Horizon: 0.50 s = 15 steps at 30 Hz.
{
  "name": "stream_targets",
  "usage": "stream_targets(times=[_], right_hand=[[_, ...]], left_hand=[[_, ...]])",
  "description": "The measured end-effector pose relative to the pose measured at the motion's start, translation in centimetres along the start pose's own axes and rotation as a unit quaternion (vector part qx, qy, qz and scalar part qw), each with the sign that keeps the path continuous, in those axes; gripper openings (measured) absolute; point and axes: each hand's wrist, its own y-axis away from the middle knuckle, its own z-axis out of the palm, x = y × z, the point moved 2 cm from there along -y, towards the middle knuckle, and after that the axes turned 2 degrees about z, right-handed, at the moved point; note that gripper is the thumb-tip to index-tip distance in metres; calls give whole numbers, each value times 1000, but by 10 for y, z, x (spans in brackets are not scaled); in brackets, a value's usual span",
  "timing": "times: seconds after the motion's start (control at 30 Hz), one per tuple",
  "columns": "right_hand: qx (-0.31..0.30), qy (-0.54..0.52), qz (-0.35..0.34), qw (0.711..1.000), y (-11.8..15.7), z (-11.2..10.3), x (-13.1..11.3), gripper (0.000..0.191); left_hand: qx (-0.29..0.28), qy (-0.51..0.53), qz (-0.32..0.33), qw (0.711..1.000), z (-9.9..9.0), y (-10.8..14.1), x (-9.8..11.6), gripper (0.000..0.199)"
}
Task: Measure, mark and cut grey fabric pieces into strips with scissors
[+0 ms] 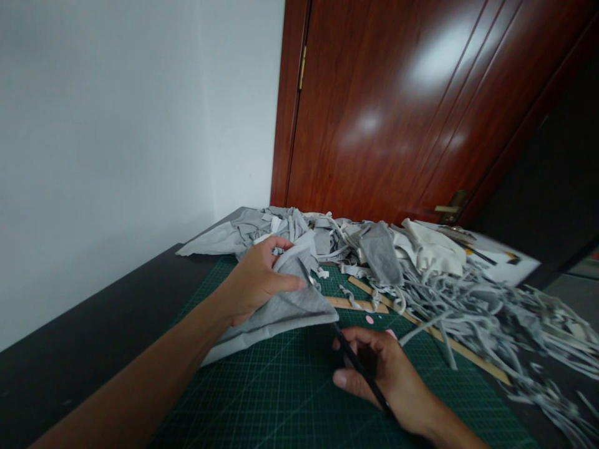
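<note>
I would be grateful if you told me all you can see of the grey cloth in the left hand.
The grey cloth looks like soft, thin knit fabric, with paler edges and a pointed right corner. The left hand holds its upper part, slanted over the green mat. The slim black tool in the right hand meets that corner; whether it continues inside or behind is unclear.

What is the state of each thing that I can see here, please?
Door: closed.
Left hand: gripping the cloth.
Gray cloth: lifted in part.
Right hand: closed around the tool.
Dark thin tool: held, partly behind cloth.
Green mat: flat, partly covered.
Fabric strips: tangled, heaped.
</note>
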Motion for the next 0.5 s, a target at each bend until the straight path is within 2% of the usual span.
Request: stream_targets(times=[0.2, 0.5], right_hand=[[6, 26, -21, 999, 0, 2, -2, 33], [5, -2, -19, 1000, 0, 3, -5, 38]], left_hand=[[-5, -4, 2, 1000, 1, 1, 0, 65], [-19, -15, -4, 1000, 2, -1, -2, 69]])
